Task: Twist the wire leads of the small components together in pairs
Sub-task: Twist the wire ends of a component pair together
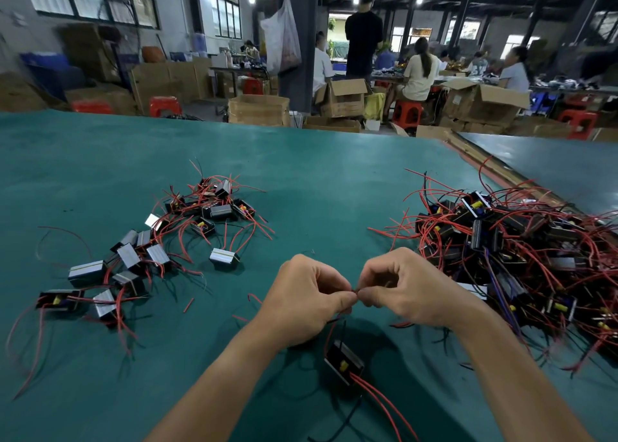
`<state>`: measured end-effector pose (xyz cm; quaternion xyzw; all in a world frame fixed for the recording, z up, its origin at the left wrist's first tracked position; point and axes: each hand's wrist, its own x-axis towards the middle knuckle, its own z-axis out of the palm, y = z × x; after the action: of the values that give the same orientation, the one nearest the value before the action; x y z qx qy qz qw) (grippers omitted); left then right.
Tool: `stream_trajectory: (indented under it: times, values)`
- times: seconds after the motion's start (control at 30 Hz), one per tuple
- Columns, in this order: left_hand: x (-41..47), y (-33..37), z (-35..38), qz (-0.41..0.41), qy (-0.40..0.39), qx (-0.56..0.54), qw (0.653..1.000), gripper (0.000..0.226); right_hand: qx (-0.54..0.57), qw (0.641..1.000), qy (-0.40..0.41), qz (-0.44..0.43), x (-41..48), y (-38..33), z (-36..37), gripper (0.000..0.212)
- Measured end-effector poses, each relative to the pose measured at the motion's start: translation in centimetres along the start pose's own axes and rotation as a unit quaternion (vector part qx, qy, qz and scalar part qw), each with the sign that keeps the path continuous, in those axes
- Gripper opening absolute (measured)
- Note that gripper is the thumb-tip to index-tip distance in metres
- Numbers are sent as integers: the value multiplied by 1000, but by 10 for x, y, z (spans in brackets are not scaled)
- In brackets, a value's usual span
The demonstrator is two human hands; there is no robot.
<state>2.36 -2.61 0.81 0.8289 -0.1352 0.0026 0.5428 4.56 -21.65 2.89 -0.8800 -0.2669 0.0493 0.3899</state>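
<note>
Item: my left hand [302, 299] and right hand [409, 293], fingers curled, pinching red wire leads [355, 290] between them, near the worktop's [301, 174] front edge. Black component [344, 363] just below. Large tangled pile [521, 251] at right edge; smaller group [150, 244] toward left.

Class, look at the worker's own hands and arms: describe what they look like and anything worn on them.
Both the left hand and right hand are bare: no gloves or rings show. The left forearm and right forearm are bare too, with no sleeve, watch or bracelet in view.
</note>
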Motion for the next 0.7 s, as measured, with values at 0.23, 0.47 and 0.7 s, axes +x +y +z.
stream_trajectory:
  times: [0.23, 0.47, 0.7]
  values:
    - [1, -3, 3, 81, 27, 115, 990, 8, 26, 999, -25, 12, 0, 7, -4, 14]
    - [9, -6, -6, 27, 237, 103, 966, 16, 124, 972, 195, 35, 10, 12, -5, 25]
    - [15, -12, -9, -27, 232, 111, 966, 7, 65, 790, 602, 96, 6, 23, -20, 12]
